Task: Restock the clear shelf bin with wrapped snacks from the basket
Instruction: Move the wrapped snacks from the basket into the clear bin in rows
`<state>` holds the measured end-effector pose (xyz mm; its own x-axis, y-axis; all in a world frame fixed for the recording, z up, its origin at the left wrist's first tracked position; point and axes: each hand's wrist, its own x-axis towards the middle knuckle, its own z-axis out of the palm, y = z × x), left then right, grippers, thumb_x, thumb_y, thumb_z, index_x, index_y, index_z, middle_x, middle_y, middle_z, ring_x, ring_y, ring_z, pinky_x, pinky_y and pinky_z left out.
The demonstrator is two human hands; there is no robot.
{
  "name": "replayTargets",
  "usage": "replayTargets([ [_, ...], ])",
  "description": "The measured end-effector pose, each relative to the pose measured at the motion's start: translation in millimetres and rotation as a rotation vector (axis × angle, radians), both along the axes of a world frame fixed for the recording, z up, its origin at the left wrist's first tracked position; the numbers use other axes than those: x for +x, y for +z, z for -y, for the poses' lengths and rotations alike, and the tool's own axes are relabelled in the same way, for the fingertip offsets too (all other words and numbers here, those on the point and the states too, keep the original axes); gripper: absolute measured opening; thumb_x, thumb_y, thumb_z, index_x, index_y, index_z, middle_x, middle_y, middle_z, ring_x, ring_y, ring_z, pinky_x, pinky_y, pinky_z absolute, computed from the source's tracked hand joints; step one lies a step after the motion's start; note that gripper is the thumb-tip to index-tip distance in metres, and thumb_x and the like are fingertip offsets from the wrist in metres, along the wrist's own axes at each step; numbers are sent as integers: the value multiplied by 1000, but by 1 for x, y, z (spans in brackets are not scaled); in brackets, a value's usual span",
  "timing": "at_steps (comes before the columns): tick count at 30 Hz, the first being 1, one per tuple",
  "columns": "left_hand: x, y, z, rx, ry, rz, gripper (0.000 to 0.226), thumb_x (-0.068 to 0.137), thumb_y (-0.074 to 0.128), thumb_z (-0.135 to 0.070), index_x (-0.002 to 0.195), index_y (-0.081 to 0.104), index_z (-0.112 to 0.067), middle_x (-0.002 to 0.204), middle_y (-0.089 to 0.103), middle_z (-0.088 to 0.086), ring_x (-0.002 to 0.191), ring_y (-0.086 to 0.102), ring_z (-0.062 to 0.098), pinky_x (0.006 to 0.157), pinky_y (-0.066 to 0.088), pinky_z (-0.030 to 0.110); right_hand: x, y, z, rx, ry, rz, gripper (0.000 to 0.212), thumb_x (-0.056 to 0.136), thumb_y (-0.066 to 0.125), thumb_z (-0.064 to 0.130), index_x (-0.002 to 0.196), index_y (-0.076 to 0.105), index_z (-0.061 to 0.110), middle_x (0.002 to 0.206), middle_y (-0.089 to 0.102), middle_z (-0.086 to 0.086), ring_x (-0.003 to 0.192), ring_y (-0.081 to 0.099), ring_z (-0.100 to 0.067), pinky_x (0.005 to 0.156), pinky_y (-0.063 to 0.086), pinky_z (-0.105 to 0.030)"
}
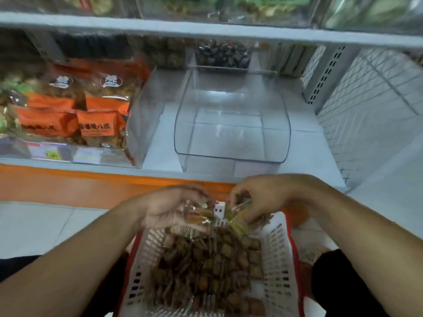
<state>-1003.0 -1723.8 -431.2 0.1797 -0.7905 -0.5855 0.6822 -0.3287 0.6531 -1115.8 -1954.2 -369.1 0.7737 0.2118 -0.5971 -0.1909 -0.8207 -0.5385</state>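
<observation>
A white slotted basket point(278, 266) with a red rim sits low in front of me, heaped with small brown wrapped snacks point(206, 268). My left hand point(169, 209) is closed on a bunch of snacks above the basket's far end. My right hand point(258, 195) grips more wrapped snacks, some in yellowish film, just beside it. The clear shelf bin point(231, 154) stands on the shelf above my hands and holds nothing.
To the left of the bin, a clear bin holds orange snack packs point(75, 110). A bin of dark wrapped pieces point(223, 54) sits behind. A white shelf board point(206, 28) runs overhead. A perforated upright point(325, 74) and wire grid lie to the right.
</observation>
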Motion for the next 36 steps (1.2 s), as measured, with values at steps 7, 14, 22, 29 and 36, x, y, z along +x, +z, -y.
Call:
replayTargets([
  [7,22,99,17,-246,271,-3,11,88,64,-11,97,69,-9,119,68,23,112,69,44,75,64,48,56,89,37,685,-521,311,37,80,80,8,104,56,23,103,70,-16,79,68,-27,56,57,-33],
  [14,35,87,63,-204,504,250,9,94,68,-10,102,66,-6,91,74,20,88,75,39,77,62,47,173,9,46,-125,-563,506,50,78,74,31,120,49,27,106,64,-3,83,63,-22,70,57,-37],
  [22,37,71,74,-146,455,370,18,94,70,-16,109,66,-9,93,77,18,87,77,37,81,63,50,205,-27,55,-291,-324,379,66,83,75,23,144,48,27,140,56,-5,118,57,-26,89,47,-29],
  [29,31,71,73,-104,459,367,21,93,72,-16,112,66,-10,98,77,20,91,76,37,86,61,54,188,-40,63,-337,-404,373,77,72,88,30,139,51,25,138,49,-9,118,56,-28,93,48,-32],
  [36,31,74,70,-86,521,330,18,94,71,-15,110,67,-8,96,77,19,90,77,35,81,63,50,189,-43,55,-241,-508,477,62,71,87,33,124,55,27,127,60,-1,109,58,-23,92,51,-38],
])
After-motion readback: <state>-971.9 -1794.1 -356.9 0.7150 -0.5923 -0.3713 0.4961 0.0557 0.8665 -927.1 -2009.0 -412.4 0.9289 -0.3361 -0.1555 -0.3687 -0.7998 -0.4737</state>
